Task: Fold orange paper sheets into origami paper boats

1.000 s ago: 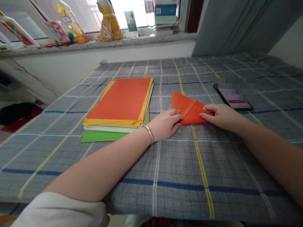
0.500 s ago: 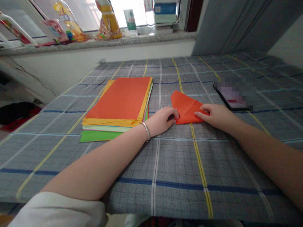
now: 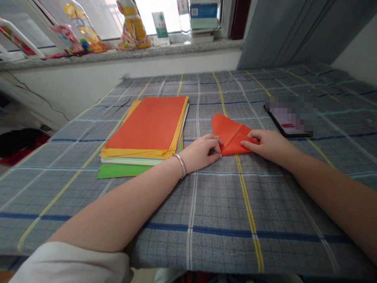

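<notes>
A folded sheet of orange-red paper (image 3: 228, 129) lies on the checked tablecloth, with a crease line across it and a straight folded edge towards me. My left hand (image 3: 204, 152), with a silver bangle at the wrist, is closed on the paper's lower left corner, thumb and fingertips at the edge. At the other end, my right hand (image 3: 260, 144) grips the right part between thumb and fingers. The fingers of the right hand partly cover that end of the paper.
Left of the hands is a stack of coloured paper (image 3: 150, 124), orange-red on top. A phone (image 3: 287, 120) lies at the right, partly blurred out. Behind the grey checked tablecloth (image 3: 218, 204) is a windowsill (image 3: 173, 48) with a bottle (image 3: 84, 27), a yellow figure (image 3: 132, 27) and boxes (image 3: 204, 15).
The left thumb has shifted slightly right and down along the paper's lower corner. My right hand keeps its hold, and the whole view has moved a little.
</notes>
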`<state>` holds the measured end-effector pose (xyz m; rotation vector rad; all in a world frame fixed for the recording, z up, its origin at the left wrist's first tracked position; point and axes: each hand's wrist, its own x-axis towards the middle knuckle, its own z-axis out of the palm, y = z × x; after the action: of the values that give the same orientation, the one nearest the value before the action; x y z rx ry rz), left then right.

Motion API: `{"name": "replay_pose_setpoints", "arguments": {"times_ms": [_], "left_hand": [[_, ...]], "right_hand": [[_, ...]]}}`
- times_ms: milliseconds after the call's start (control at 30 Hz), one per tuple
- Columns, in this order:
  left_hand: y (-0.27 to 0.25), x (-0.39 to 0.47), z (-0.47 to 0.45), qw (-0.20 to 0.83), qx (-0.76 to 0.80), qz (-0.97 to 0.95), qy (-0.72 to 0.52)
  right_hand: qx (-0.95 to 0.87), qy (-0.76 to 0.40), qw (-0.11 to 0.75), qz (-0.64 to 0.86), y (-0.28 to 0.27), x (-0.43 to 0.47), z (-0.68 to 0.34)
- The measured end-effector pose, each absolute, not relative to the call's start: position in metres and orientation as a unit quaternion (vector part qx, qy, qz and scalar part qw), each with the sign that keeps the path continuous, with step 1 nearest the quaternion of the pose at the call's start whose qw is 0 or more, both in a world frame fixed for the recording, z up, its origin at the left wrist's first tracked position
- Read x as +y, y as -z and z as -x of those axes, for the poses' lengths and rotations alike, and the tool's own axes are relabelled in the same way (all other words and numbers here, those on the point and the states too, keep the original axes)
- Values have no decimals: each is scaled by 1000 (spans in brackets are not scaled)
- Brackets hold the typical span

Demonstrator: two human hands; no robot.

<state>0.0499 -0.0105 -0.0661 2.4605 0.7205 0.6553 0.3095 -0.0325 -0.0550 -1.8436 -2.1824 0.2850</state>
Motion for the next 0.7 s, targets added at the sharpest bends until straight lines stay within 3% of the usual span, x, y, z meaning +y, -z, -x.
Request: {"name": "replay_pose_setpoints", "arguments": {"times_ms": [233,500,700], "left_hand": [[60,-16,-50,209,281,-912,-216],[60,-17,-51,114,312,-914,-233],[59,-10,-49,51,340,-879,-331]], "right_hand": [[-747,-101,154,639,55,-34,-307],[-707,-179,327,601,46,-42,-306],[-757,-142,361,525,35,-57,-306]]}}
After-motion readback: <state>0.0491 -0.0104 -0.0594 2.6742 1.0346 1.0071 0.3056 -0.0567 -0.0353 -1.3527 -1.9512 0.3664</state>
